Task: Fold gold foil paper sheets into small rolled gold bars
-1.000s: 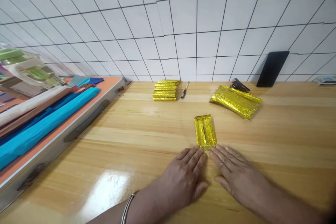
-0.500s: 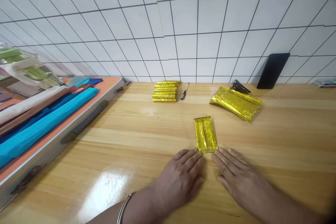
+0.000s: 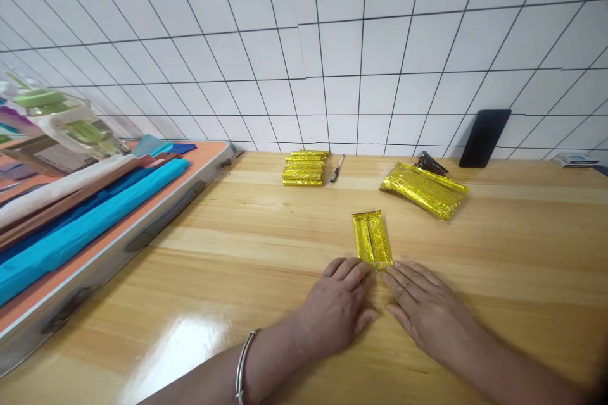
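Gold foil packet [image 3: 372,237], 1: flat on the tabletop [image 3: 228,278], well in from its far edge, short end toward me. Left hand [image 3: 335,310]: fingers bent at the packet's near left corner, where 0.5 s ago they lay straighter; whether that grip pinches foil, I cannot tell. Right hand [image 3: 434,310]: fingers laid out flat, tips at the near right corner. Meaning, as I judge: work remains on the near end. Near the far edge: 1 row of folded foil pieces [image 3: 304,169], 1 pen [image 3: 337,169], 1 foil stack [image 3: 425,192].
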{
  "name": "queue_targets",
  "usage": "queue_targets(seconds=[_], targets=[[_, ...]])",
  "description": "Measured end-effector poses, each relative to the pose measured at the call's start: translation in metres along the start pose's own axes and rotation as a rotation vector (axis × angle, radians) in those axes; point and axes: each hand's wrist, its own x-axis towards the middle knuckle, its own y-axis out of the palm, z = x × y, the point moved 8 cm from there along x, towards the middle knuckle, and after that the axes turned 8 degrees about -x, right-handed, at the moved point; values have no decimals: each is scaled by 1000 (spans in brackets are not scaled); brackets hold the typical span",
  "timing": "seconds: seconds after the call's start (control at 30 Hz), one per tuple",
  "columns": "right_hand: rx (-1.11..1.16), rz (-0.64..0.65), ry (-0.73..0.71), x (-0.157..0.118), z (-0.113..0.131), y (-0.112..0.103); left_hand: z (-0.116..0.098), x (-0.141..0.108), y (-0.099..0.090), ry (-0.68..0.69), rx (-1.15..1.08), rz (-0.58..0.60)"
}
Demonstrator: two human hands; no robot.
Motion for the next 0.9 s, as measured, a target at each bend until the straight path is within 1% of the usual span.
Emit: queue_targets(seconds=[0.3,0.5,0.67,0.9], targets=[[19,-8,33,1,-1,-1,-2,0,1,13,11,-3],[8,69,-10,4,5,1,-2,-2,1,23,13,-9],[62,188,-108,2,20,13,-1,-2,1,19,38,-22],[84,275,-95,0,22,20,3,-6,2,43,69,-12]])
